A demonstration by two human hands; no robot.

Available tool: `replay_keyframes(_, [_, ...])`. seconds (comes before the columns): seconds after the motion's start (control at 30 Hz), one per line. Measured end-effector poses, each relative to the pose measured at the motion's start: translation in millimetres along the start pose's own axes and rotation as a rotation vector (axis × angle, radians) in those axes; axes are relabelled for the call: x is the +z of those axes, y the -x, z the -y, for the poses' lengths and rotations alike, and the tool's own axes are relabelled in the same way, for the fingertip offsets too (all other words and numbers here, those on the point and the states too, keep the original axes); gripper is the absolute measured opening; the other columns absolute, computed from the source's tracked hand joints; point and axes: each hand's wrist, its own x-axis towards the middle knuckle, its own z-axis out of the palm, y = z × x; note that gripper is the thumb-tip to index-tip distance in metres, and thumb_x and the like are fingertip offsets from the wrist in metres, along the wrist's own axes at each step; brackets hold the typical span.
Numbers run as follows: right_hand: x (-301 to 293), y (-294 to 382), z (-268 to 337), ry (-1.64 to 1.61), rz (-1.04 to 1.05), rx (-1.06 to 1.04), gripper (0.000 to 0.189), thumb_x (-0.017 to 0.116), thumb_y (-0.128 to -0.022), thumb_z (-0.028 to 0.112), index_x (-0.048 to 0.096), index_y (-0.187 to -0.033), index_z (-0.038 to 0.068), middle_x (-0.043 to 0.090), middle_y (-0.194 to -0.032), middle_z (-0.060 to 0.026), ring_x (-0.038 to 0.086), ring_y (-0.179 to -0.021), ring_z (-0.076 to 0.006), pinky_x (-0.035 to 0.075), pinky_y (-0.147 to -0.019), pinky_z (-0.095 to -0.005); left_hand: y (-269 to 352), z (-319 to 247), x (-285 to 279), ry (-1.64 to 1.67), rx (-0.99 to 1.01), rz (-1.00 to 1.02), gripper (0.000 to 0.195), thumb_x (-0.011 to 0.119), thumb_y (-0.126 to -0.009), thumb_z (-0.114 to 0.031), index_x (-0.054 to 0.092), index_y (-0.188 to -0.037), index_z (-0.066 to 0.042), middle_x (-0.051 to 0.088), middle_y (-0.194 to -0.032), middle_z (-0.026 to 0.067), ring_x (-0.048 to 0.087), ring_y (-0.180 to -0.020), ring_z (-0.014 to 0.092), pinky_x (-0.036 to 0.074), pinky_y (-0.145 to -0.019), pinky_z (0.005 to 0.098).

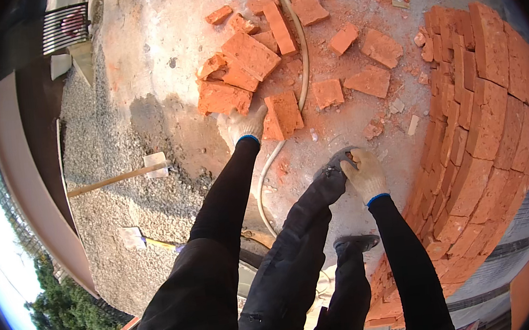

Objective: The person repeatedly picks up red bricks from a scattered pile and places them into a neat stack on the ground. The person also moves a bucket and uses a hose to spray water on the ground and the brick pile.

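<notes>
My left hand (243, 128), in a pale knit glove with a blue cuff, reaches to the lower edge of a broken red brick (223, 97) at the near side of a loose heap. Just right of its fingers stands another brick piece (282, 115). Whether the fingers grip a brick cannot be told. My right hand (365, 174), gloved alike, is beside my dark shoe (345, 155), its thumb and fingers curled near the toe; what lies between them is unclear. More bricks (251, 55) lean on one another beyond my left hand.
A pale hose (303, 42) curves over the concrete among the bricks. Several brick pieces (368, 82) lie at the centre right. A tall brick stack (477, 144) stands at the right. Two shovels (155, 165) (133, 238) rest on gravel (111, 208) at the left.
</notes>
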Motion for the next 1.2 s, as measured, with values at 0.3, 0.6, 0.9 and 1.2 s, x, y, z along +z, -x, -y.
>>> replay_keyframes(0.3, [15.6,-288.9,212.8,0.194,-0.069,-0.219,0.081,0.078,-0.099,0.065,0.073,-0.143,-0.003,0.08,-0.132,-0.027,0.079,-0.124,-0.0429,0.061,-0.107,-0.0534,-148.4,-79.1,107.0,1.105,-0.372,0.234,0.086,0.094,-0.09,-0.04,0.063,-0.145,0.019,0.075,-0.144,0.0281,0.076,-0.123,0.034,0.058,-0.108,0.0427])
replay_keyframes(0.6, [71.6,-373.4,181.2,0.184,-0.188,-0.181,0.058,0.079,-0.092,0.04,0.076,-0.122,-0.009,0.083,-0.109,-0.0277,0.085,-0.094,-0.039,0.067,-0.086,-0.0522,-125.3,-48.5,120.6,0.857,-0.213,0.078,0.078,0.094,-0.09,-0.047,0.07,-0.136,0.01,0.079,-0.133,0.03,0.078,-0.121,0.042,0.059,-0.108,0.046])
replay_keyframes(0.9, [-9.6,-160.7,60.8,-0.235,-0.04,-0.109,0.038,0.078,-0.099,0.026,0.074,-0.12,-0.006,0.076,-0.097,-0.0161,0.073,-0.081,-0.0272,0.058,-0.075,-0.0442,-109.5,-47.8,13.8,0.47,-0.044,0.191,0.089,0.082,-0.085,-0.071,0.083,-0.121,0.01,0.083,-0.121,0.0317,0.08,-0.12,0.043,0.059,-0.105,0.0488])
replay_keyframes(1.2, [-30.3,142.8,-92.8,-0.722,-0.204,0.394,0.028,0.077,-0.105,0.017,0.069,-0.123,-0.002,0.069,-0.093,-0.0066,0.061,-0.061,-0.0139,0.046,-0.049,-0.032,87.8,-21.8,-4.8,0.32,0.025,0.37,0.071,0.088,-0.088,-0.064,0.084,-0.108,0.004,0.084,-0.097,0.0164,0.079,-0.09,0.031,0.059,-0.083,0.0436])
